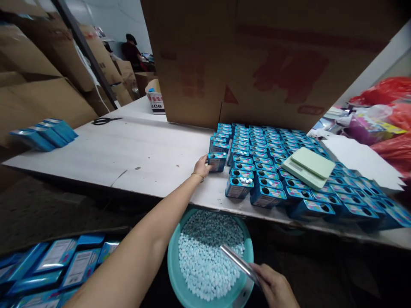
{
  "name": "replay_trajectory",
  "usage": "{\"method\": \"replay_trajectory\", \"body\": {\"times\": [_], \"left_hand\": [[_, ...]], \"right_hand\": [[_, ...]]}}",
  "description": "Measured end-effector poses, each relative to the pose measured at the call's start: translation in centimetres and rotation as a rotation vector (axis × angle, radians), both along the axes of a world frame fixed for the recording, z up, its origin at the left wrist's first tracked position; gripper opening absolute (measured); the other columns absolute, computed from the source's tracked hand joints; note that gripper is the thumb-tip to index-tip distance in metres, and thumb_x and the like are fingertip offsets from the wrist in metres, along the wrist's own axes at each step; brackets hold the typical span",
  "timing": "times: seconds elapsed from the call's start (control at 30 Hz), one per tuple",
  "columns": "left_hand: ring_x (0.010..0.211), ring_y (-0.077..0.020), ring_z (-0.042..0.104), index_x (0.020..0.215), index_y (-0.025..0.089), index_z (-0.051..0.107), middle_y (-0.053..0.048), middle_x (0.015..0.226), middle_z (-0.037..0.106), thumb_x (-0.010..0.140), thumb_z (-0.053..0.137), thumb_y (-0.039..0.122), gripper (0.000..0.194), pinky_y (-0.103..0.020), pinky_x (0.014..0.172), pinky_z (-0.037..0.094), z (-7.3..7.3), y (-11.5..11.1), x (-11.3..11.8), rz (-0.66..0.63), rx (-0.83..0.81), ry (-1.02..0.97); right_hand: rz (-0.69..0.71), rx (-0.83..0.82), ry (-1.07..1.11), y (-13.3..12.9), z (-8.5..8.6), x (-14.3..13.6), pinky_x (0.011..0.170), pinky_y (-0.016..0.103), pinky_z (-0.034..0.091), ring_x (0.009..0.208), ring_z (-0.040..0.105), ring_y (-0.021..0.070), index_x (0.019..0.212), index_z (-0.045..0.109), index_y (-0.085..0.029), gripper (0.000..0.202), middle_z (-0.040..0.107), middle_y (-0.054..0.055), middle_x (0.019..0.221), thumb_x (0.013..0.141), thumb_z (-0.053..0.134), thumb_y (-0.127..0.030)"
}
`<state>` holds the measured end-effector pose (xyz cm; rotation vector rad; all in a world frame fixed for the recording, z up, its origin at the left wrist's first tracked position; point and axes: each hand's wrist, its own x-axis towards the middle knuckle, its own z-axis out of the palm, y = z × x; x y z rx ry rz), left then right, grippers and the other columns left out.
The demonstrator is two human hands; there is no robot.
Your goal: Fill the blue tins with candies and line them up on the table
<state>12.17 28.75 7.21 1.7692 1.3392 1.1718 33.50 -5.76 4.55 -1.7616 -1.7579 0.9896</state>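
My left hand (202, 167) reaches over the white table and grips a small blue box (217, 162) with a round dark hole in its top, at the near end of a row of like boxes. In my right hand (272, 284) is a shiny metal tube (238, 262), held slanting over a teal basin (173, 273). Pale blue and white pellets (208, 265) fill much of the basin, which sits below the table's front edge. Several rows of blue boxes (239, 186) stand to the right of my left hand; white pellets lie on a few tops.
A pale green scale (308, 167) rests on the boxes. Behind them rises a large cardboard carton (244, 64). Black scissors (105, 120) and four-sided blue boxes (48, 133) lie on the left of the table (154, 154). More blue boxes (80, 265) fill the lower left. Far back sits a person (132, 53).
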Motion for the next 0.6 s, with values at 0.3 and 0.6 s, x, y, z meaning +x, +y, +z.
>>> {"method": "replay_trajectory", "body": {"times": [0.3, 0.6], "left_hand": [[0.101, -0.0164, 0.053, 0.128, 0.022, 0.033, -0.01, 0.124, 0.042, 0.074, 0.053, 0.024, 0.058, -0.029, 0.083, 0.044, -4.1, -11.3, -18.5, 0.459, 0.161, 0.019], [0.094, -0.0229, 0.057, 0.108, 0.015, 0.05, -0.01, 0.096, 0.063, 0.057, 0.068, 0.021, 0.054, -0.03, 0.078, 0.042, -14.7, -41.7, -38.8, 0.826, -0.998, 0.524]], "right_hand": [[-0.031, -0.056, 0.078, 0.1, -4.5, -1.8, 0.085, 0.028, 0.045, 0.096, 0.058, 0.0207, 0.101, 0.065, -0.019, 0.037, 0.064, 0.008, 0.103, 0.075, 0.049, -0.039], [0.02, -0.277, -0.01, -1.6, -10.8, -2.3, 0.086, 0.03, 0.045, 0.099, 0.057, 0.0243, 0.097, 0.066, -0.018, 0.045, 0.066, 0.008, 0.101, 0.066, 0.053, -0.048]]}}
